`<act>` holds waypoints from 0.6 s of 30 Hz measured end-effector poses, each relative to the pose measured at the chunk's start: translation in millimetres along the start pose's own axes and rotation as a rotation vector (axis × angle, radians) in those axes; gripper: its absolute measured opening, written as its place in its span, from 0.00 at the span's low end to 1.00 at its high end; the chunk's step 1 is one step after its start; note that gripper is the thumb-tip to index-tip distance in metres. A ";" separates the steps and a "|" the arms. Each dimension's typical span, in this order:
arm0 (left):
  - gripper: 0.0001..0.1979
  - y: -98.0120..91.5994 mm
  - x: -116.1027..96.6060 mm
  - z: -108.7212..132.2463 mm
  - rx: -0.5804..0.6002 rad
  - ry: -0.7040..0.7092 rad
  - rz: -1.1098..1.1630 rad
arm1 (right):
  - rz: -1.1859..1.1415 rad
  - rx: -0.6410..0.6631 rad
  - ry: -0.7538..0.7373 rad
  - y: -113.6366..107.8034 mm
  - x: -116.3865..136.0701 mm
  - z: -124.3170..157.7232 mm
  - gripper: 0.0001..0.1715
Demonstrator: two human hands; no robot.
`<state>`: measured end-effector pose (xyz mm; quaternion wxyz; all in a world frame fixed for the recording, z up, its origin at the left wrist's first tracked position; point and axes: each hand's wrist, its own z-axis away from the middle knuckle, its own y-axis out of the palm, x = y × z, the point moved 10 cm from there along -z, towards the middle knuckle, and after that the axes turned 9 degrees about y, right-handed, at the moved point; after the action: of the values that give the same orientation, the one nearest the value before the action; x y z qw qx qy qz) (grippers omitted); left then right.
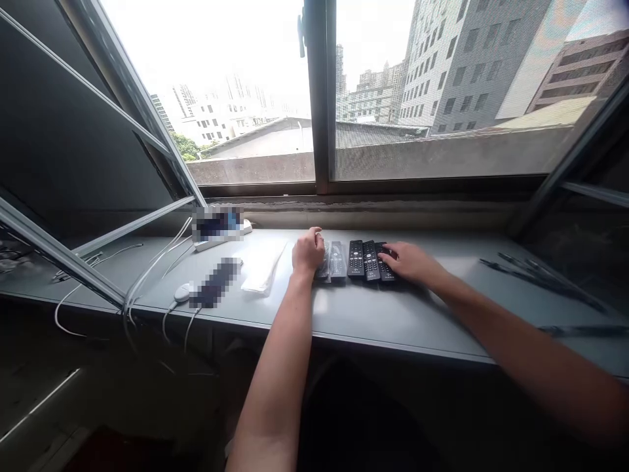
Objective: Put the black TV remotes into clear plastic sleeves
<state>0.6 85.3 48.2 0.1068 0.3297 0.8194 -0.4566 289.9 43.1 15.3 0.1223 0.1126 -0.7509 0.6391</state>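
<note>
Three bare black remote controls [356, 259] lie side by side on the grey table [383, 314]. My right hand [405, 262] rests at the rightmost remote control [388, 270], its thumb and fingers closed about the upper part. To the left of the bare ones lie remote controls in clear plastic sleeves [338, 261], partly covered by my left hand. My left hand [308, 252] is curled beside them with its fingers bent; whatever they hold, if anything, is hidden. Left of that hand is a pile of flat clear plastic bags [264, 267].
A white power strip [223, 241] with a blurred device on it stands at the back left. Near it lie a blurred phone-like device [215, 283], a round white charger [182, 293] and white cables [154, 262]. Metal frames [162, 141] rise at the left. Dark thin rods [535, 275] lie at the right.
</note>
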 end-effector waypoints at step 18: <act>0.16 11.9 6.9 -1.4 0.060 -0.002 0.039 | -0.169 -0.086 -0.137 1.5 12.2 2.3 0.33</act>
<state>3.1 93.9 37.6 0.1064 0.3482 0.7985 -0.4794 277.8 40.9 17.5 0.1287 0.2135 -0.7721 0.5845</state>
